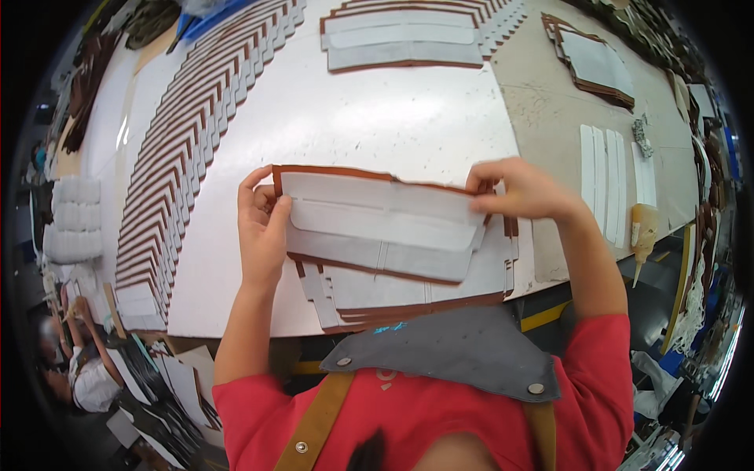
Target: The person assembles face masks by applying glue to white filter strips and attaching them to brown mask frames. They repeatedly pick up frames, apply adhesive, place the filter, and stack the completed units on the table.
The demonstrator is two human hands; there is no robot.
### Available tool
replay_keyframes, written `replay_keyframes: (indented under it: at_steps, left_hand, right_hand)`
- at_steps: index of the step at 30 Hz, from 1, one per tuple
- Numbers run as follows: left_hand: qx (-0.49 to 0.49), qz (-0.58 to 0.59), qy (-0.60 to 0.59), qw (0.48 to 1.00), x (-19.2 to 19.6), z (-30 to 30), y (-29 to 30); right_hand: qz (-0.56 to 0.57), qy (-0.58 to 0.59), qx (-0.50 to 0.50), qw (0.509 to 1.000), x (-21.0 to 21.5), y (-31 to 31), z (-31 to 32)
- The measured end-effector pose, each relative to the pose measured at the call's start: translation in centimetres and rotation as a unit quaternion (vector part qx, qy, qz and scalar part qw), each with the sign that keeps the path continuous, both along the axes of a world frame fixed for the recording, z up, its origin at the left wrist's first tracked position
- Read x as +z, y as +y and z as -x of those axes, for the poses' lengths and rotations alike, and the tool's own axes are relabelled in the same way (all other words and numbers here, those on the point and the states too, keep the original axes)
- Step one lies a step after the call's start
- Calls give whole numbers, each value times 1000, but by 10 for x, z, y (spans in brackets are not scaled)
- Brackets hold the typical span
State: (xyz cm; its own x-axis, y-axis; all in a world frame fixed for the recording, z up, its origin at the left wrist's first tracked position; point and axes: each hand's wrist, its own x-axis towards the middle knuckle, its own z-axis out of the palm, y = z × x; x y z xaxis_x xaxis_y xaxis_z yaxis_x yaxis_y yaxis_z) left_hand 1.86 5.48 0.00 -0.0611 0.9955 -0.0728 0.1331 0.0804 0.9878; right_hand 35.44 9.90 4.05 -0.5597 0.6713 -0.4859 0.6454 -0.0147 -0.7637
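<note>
While the long white counter bends away under the lens, its near edge runs just in front of the person's red shirt and grey apron bib, and a broad bare patch lies open in the middle, beyond both hands. On the left, a long curving row of overlapped brown-edged pieces sweeps from the far end down to the near edge, hemming that side in. At the far end sits a laid-out set of the same grey-white panels, and to the right, on a tan board, there's another small pile of panels with white strips close by the counter's right edge. Right at the near edge rests a short stack of cut pieces, and held just above it is the flat grey-white panel with brown trim. The left hand is closed on the panel's left end, thumb on top and fingers curled behind. The right hand pinches the upper right corner between thumb and fingertips. Smallest of all, a squeeze bottle of yellowish glue hangs nozzle-down past the right edge; its fill level can't be judged.
</note>
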Motion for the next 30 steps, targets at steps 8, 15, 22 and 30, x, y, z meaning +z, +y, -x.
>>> replay_keyframes:
  at_steps: [8,15,22,30]
  left_hand:
    - [1,-23,-55,998,-7,-36,148]
    - [23,-83,163,983,-43,-36,232]
    - [29,-123,318,940,-38,-47,234]
    - [15,-103,367,924,-31,-53,229]
  right_hand:
    - [-108,223,-337,908,-29,133,-38]
    - [-194,204,-421,862,-74,209,-30]
    - [-340,51,-435,832,-83,206,-23]
    - [-451,-25,-347,822,-93,204,-20]
